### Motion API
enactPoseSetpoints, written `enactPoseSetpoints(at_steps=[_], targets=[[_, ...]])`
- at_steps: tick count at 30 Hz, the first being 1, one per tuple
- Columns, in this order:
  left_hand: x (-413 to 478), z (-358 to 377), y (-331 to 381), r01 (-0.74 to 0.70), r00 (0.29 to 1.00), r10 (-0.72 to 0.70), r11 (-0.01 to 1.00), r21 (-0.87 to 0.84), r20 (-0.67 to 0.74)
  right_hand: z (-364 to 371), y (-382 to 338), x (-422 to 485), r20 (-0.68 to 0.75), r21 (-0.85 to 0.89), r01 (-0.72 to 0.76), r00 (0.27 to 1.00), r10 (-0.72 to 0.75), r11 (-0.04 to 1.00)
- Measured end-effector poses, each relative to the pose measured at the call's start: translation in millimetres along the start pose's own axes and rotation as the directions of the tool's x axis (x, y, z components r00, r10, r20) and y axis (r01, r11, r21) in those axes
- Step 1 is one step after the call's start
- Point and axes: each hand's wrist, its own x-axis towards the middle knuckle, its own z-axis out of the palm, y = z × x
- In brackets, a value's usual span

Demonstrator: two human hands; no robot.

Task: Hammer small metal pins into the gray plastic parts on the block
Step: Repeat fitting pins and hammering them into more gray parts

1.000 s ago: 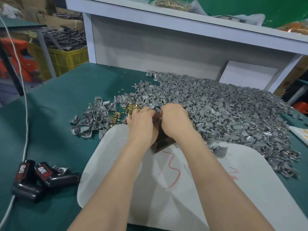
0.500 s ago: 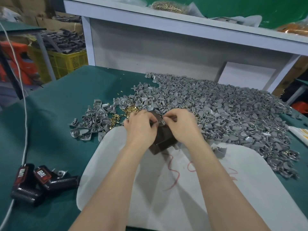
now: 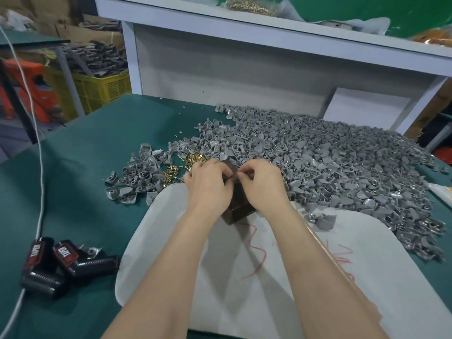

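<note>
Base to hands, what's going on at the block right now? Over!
Left hand grips block. Right hand pinches gray part on block's top. Brass pins lie loose beyond left hand. Gray pile crowds block's far side.

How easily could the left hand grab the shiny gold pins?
Probably yes: the gold pins lie loose on the green table just past the left hand, nothing between. Its fingers are busy holding the dark block, though.

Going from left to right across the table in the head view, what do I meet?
Black tools, small cluster of gray parts, brass pins, left hand, block, right hand, large pile of gray parts.
</note>
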Motion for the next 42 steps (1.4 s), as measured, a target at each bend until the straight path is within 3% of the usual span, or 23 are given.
enactPoseSetpoints(at_steps=[9,19,27,31,33,35,38,42], targets=[[0,0,1,0.000,1.000,0.000,1.000,0.012,0.000,3,3,-3,-0.026,0.127,-0.080,0.996,0.083,0.989],[0,0,1,-0.002,1.000,0.002,1.000,-0.001,0.015,-3,-11,1,0.012,-0.111,-0.054,0.998,0.055,0.992],[-1,0,1,0.005,1.000,-0.005,1.000,-0.012,0.000,3,-7,-5,-0.059,-0.069,-0.034,0.998,0.030,0.997],[-1,0,2,0.013,1.000,-0.013,1.000,-0.019,0.002,-6,-4,-2,0.016,-0.011,-0.028,0.999,0.028,1.000],[-1,-1,1,0.010,1.000,-0.010,1.000,-0.017,0.010,-21,4,-1,-0.004,0.068,-0.084,0.996,0.084,0.994],[-1,-1,1,0.008,1.000,-0.008,1.000,-0.013,0.025,-36,21,-4,-0.034,0.011,-0.166,0.985,0.167,0.986],[0,-1,2,0.012,0.999,-0.012,1.000,-0.005,0.038,-46,41,-11,0.172,-0.330,-0.273,0.924,0.342,0.904],[0,-1,2,0.018,0.999,-0.017,1.000,-0.007,0.048,-42,40,-12,0.253,-0.277,-0.297,0.895,0.368,0.914]])
